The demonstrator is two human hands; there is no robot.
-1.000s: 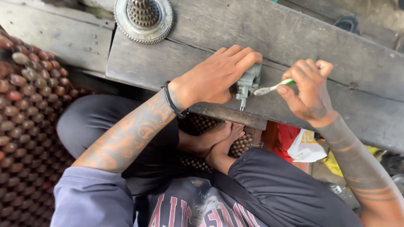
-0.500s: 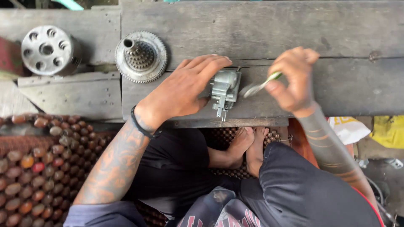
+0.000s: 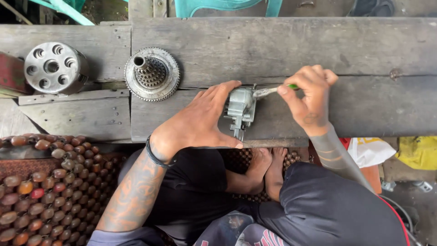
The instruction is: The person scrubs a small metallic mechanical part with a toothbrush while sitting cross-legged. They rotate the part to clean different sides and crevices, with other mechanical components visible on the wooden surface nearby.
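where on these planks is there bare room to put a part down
The widest bare patch is the upper plank, between the toothed gear and the right edge. Also bare: the lower plank right of the right hand, and the small board below the drilled metal drum. It is crowded around the small grey metal part under the left hand.

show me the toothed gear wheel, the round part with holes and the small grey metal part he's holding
toothed gear wheel (image 3: 152,74): head view, on its splined centre
round part with holes (image 3: 54,67): head view, on its flat face
small grey metal part (image 3: 241,107): head view, on its body
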